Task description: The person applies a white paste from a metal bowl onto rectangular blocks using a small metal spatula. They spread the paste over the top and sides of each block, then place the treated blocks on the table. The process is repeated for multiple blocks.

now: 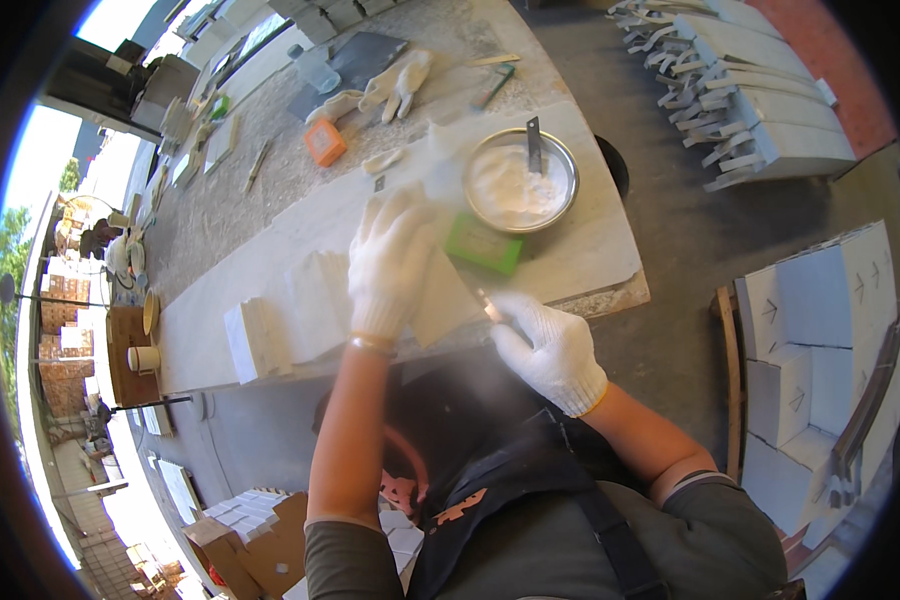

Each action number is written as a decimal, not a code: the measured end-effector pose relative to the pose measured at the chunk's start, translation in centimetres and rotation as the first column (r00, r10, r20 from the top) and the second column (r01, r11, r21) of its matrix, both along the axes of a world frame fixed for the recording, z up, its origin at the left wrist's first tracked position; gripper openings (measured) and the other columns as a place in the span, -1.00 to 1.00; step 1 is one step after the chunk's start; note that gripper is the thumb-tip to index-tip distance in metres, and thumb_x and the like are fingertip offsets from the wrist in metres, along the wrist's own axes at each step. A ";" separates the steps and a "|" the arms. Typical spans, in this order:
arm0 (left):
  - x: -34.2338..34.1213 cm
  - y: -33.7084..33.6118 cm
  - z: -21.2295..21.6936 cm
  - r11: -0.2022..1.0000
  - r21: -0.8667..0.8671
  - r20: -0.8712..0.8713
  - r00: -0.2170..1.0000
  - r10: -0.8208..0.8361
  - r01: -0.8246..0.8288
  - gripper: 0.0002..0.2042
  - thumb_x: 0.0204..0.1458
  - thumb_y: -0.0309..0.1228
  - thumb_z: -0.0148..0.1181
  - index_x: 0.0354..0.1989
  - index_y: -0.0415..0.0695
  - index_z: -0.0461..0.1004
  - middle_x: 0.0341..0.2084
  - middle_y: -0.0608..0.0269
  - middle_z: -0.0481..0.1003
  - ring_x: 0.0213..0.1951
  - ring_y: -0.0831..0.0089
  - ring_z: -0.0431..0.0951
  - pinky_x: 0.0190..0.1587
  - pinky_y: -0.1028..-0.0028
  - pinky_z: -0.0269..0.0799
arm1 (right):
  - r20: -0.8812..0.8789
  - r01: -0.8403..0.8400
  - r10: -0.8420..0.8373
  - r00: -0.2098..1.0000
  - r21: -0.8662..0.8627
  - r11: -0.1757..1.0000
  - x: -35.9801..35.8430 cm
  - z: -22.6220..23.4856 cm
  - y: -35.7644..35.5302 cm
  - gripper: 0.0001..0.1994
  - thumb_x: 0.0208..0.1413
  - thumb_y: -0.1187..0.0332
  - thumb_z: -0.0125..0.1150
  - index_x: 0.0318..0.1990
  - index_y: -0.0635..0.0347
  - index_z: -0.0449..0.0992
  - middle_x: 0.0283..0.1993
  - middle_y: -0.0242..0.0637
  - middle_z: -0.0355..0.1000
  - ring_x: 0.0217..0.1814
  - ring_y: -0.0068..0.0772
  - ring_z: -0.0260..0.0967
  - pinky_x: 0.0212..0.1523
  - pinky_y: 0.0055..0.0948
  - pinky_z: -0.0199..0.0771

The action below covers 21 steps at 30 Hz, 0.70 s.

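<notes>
The table [205,235] carries a pale sheet [595,245] along its near side. A round metal bowl [572,195] stands on the sheet, forward of the right grip [550,350]. It contains white powder [505,192], or a paste of that colour; a flat scraper [534,140] stands in it, tilted. A green block [483,246] lies just beside the bowl, between it and the right grip, and occupies the direct path to the bowl. An orange block [325,143], spare gloves [400,87] and a clear bottle [315,72] lie farther back on the table, well apart from both grips. A white stack [255,340] stands near the table's front edge, left of the left grip [385,260]. White boxes [825,365] are located beyond the table, on the right.

Right grip: fingers together, clamped on the handle of a slim tool [489,307]. The tool points forward and left, toward the left grip; its far end is blurred.

Left grip: palm down, blurred. Whether its fingers are clamped on anything cannot be told. A pale piece [440,305] is located just right of this grip, between the two grips, close to the tool. Contact between tool and piece cannot be determined.
</notes>
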<state>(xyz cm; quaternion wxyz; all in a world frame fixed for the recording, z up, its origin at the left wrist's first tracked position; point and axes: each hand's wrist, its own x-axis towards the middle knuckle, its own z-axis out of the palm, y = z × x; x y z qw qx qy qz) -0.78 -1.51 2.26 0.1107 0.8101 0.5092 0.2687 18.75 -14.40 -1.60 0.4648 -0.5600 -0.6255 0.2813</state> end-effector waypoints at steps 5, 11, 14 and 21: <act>-0.1 -0.1 0.0 1.000 -0.023 0.014 1.000 0.000 0.000 -0.71 0.26 -0.28 0.13 0.06 -0.09 0.63 0.25 -0.11 0.49 0.29 -0.10 0.42 0.33 0.13 0.34 | 0.113 0.010 -0.018 0.993 0.070 0.998 0.0 1.2 0.0 -0.67 0.06 0.44 0.41 0.02 0.14 0.63 -0.29 -0.12 0.65 -0.30 -0.03 0.65 -0.27 -0.25 0.63; -0.2 0.2 -0.7 0.993 0.115 -0.015 1.000 0.007 -0.005 -0.76 0.16 -0.31 0.23 -0.03 -0.01 0.65 0.17 0.08 0.53 0.21 -0.02 0.46 0.22 0.11 0.42 | 0.194 -0.014 0.001 0.981 0.065 0.998 0.0 1.9 -0.2 -0.68 0.06 0.43 0.39 0.02 0.13 0.63 -0.34 -0.06 0.61 -0.33 0.00 0.62 -0.31 -0.21 0.61; -0.4 0.2 -0.8 0.998 0.059 -0.024 1.000 0.014 -0.013 -0.73 0.22 -0.27 0.18 0.03 -0.03 0.64 0.23 0.02 0.51 0.28 -0.07 0.42 0.29 0.09 0.36 | 0.193 -0.015 0.001 0.981 0.071 0.997 -0.1 2.1 -0.2 -0.69 0.06 0.44 0.39 0.00 0.13 0.63 -0.37 -0.06 0.59 -0.35 0.01 0.60 -0.34 -0.18 0.59; -0.4 0.0 -0.4 1.000 -0.016 -0.007 1.000 0.013 -0.013 -0.70 0.27 -0.23 0.15 0.08 -0.04 0.63 0.27 -0.05 0.49 0.34 -0.13 0.38 0.36 0.08 0.31 | 0.188 -0.034 0.013 0.982 0.110 0.993 -0.3 1.9 0.0 -0.72 0.05 0.45 0.38 -0.04 0.14 0.63 -0.41 -0.07 0.57 -0.38 0.03 0.58 -0.36 -0.16 0.56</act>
